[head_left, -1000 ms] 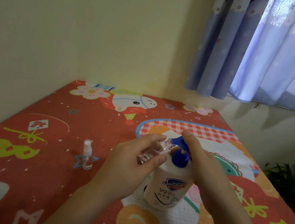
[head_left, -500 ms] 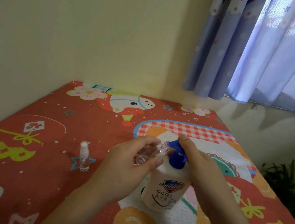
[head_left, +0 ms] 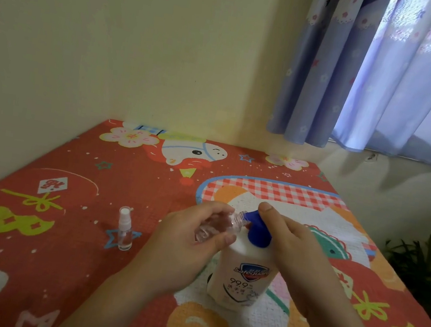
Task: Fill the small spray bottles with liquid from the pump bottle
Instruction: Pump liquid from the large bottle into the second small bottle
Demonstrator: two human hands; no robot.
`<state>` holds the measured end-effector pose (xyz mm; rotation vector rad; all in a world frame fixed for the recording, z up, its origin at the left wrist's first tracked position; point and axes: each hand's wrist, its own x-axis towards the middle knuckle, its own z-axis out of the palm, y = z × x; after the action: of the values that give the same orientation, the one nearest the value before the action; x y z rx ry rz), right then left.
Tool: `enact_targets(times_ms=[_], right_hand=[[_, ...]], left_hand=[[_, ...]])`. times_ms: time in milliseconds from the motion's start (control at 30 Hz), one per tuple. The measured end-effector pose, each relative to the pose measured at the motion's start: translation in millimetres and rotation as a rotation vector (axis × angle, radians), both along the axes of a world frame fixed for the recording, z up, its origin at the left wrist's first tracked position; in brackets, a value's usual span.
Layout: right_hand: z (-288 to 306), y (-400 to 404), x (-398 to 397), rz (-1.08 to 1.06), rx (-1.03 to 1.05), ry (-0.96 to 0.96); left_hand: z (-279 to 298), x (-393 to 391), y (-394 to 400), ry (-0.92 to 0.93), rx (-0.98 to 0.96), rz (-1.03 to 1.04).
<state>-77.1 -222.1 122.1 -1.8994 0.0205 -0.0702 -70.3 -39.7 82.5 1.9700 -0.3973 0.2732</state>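
Nearby, left hand (head_left: 183, 244) grips an uncapped bottle (head_left: 216, 226); right hand (head_left: 294, 246) presses the pump (head_left: 256, 226); capped sprayer (head_left: 124, 229) stands apart.

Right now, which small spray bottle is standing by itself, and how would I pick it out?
Start at the red cartoon mat and look left of the white pump bottle and both hands. The spray bottle stands upright there on a blue star. Unlike the open clear bottle held tilted at the blue pump spout, it has its white cap on and nobody touches it.
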Motion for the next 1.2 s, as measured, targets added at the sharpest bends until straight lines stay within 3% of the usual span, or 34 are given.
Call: enact_targets(times_ms=[700, 1200], right_hand=[[3.8, 3.4, 0.1, -0.020, 0.079, 0.075], [2.3, 3.1, -2.4, 0.020, 0.003, 0.004]], left_hand=[[1.6, -1.4, -1.4, -0.048, -0.014, -0.022], [1.3, -0.7, 1.5, 0.002, -0.009, -0.009]])
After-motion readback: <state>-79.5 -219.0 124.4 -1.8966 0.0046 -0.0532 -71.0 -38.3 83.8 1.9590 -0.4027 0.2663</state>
